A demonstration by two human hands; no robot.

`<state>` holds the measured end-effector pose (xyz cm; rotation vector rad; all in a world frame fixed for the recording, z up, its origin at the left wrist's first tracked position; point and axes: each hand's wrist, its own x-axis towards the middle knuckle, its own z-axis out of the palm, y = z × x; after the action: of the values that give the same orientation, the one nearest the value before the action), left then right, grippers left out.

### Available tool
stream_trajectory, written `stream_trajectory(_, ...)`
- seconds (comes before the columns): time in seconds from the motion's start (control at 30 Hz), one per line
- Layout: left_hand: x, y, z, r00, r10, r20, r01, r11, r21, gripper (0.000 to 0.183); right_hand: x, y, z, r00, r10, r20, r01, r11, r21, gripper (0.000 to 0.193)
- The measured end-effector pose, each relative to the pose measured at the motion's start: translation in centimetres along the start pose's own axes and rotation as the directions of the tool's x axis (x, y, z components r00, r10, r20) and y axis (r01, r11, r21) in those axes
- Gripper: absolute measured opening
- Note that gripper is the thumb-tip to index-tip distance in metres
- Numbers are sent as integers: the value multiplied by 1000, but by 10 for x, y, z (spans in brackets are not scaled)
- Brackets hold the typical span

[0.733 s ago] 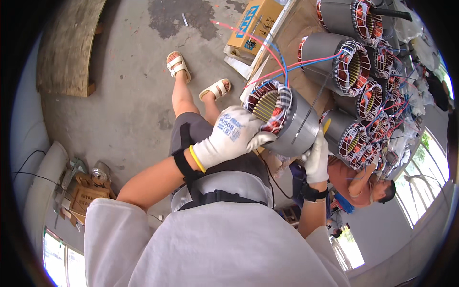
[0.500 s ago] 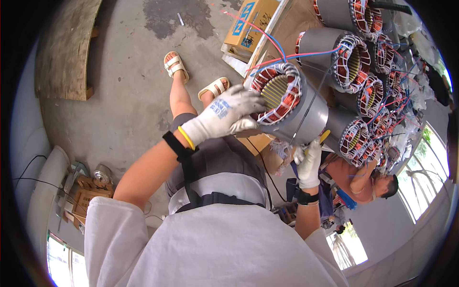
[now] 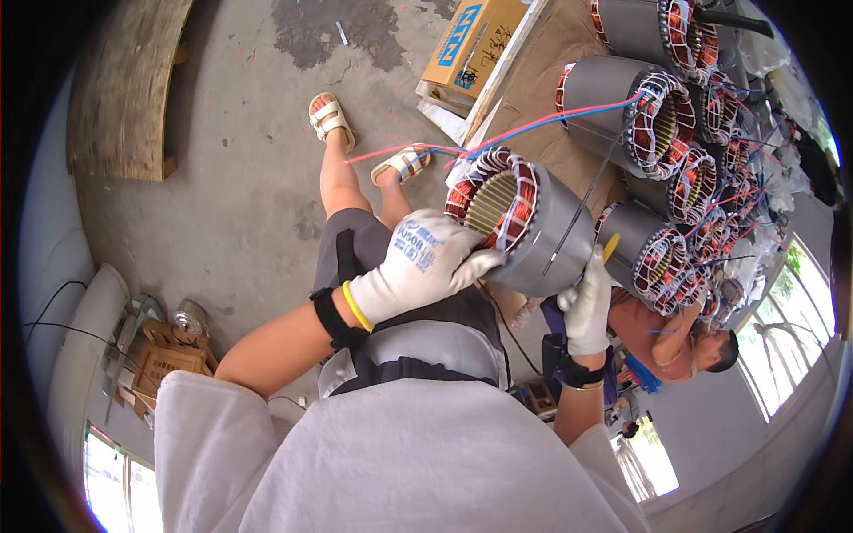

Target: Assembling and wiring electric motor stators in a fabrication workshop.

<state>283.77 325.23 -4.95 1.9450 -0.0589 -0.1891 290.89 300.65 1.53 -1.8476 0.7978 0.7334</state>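
A grey motor stator [image 3: 555, 235] with copper windings laced in white cord lies tilted in front of me, its bore facing left. My left hand [image 3: 426, 258], in a white glove, grips the near rim of its winding end, some fingers hidden by the rim. At the stator's other end is my gloved right hand [image 3: 588, 306], closed, with a slim yellow tool [image 3: 610, 246] sticking up from its fingers. That tool's kind is unclear. A thin dark rod [image 3: 579, 213] crosses in front of the stator's side. Pink and blue leads [image 3: 409, 149] trail from its far side.
Several more wound stators [image 3: 613, 98] crowd the cardboard-covered table [image 3: 542, 98] to the right. A cardboard box [image 3: 475, 44] stands by the table's far left edge. Beyond the stators a co-worker [image 3: 657, 338] leans in. A wooden board [image 3: 124, 89] lies far left.
The stator has shifted toward me and slightly left, turning a little. Its leads now trail left instead of up. My left hand moved down with its rim; my right hand moved slightly right.
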Motion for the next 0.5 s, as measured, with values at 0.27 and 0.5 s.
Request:
stream_trajectory(0.27, 24, -22, 13, 996, 86, 19, -82, 984, -160, 58, -2, 18, -1, 983, -181, 35, 177, 980, 91, 43)
stream_trajectory(0.5, -16, -3, 56, 929, 114, 351, -136, 990, 38, 73, 24, -30, -7, 964, -259, 52, 265, 948, -179, 49)
